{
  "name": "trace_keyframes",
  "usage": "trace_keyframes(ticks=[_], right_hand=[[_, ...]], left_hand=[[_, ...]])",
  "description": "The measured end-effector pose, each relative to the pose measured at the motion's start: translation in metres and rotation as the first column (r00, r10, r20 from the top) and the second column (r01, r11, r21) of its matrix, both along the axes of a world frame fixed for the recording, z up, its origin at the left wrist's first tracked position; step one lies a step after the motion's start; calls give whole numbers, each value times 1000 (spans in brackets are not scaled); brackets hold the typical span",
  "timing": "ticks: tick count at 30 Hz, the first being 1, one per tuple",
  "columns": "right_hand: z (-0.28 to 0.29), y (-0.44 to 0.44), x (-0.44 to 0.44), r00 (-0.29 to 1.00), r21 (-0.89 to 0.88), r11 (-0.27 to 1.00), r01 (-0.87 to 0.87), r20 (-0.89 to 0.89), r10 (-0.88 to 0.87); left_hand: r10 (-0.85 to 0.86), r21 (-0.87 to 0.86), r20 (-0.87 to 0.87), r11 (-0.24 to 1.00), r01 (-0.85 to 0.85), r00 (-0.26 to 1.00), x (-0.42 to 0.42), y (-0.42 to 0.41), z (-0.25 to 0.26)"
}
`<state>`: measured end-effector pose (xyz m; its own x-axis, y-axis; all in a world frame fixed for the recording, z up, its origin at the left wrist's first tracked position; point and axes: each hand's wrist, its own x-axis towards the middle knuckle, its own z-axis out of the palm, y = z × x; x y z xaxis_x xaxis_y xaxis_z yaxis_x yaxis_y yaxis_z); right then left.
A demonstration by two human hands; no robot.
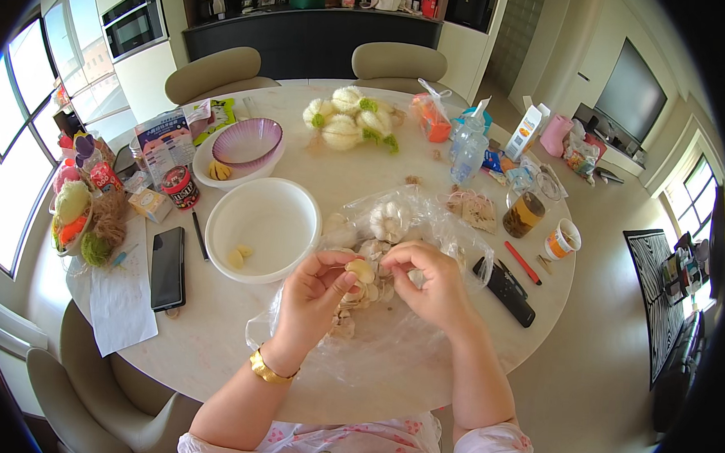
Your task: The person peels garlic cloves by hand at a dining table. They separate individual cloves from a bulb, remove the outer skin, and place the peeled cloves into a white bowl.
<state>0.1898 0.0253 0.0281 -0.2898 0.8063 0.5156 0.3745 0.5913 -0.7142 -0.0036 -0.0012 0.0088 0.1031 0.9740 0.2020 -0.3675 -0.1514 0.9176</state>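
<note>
A pale peeled garlic clove (360,269) is pinched between the thumb and fingers of my left hand (316,295). Just to its right, my right hand (427,282) has thumb and fingertips drawn together; whether a scrap of skin is between them is too small to tell. Beneath both hands spreads a clear plastic bag (449,215), with a whole garlic bulb (390,220) and loose garlic skins (342,325) on it. Left of the bag stands a white plastic bowl (266,191) with a few peeled cloves (238,257) at its bottom.
A smartphone (169,268) and black pen (199,236) lie left of the bowl. To the right are a black tool (509,296), a red pen (523,263) and a glass jug of dark liquid (524,215). Behind the bowl sits a purple ribbed bowl (247,142).
</note>
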Motion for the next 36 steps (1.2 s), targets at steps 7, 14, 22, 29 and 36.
trace_keyframes(ticks=[7,14,22,29,36], right_hand=[[2,-3,-4,999,60,997,-46,21,45],[3,-6,-5,1000,-33,999,-28,-8,28],[2,-5,-5,1000,-76,997,-28,-6,27],[2,-6,-6,1000,-127,992,-13,-23,10],[0,-5,-5,1000,-93,995,-22,-19,21]], left_hand=[[39,36,-48,999,-38,998,1,-1,-5],[45,65,-79,997,-40,996,3,-2,-4],[53,64,-114,997,-46,992,3,-3,-4],[41,33,-90,999,-38,995,3,-3,-6],[51,40,-81,998,-48,995,3,-3,-5]])
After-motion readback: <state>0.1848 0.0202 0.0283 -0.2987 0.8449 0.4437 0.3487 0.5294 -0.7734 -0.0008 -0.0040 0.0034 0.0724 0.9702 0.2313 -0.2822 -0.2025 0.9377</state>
